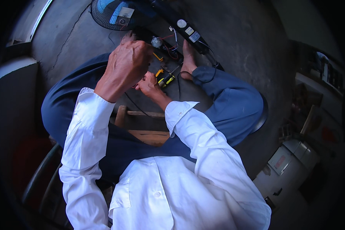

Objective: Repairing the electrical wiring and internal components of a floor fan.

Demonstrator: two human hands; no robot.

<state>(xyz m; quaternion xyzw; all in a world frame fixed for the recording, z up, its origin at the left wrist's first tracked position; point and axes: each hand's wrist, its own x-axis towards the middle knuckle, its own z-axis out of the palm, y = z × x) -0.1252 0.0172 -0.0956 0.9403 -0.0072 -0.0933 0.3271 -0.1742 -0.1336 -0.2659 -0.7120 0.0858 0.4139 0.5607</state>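
My left hand (127,63) is closed and raised, its fingers turned away and hidden behind the knuckles. Below and to its right, my right hand (150,85) pinches with bent fingers; a bit of red shows at its fingertips, too small to name. Just beyond the right hand lies a screwdriver (166,80) with a yellow and black handle. A yellow-handled tool (159,72) lies against it, and another yellow piece (157,57) rests farther off. A small round motor-like part (156,42) with loose red and white wires (175,38) sits past my hands.
A fan (110,15) with a wire guard and blue blades lies at the far left. A black fan column (182,26) with stickers slants beside my right foot (188,59). Between my legs stands a low wooden stool (147,137). A pale box-like case (285,165) is at the right.
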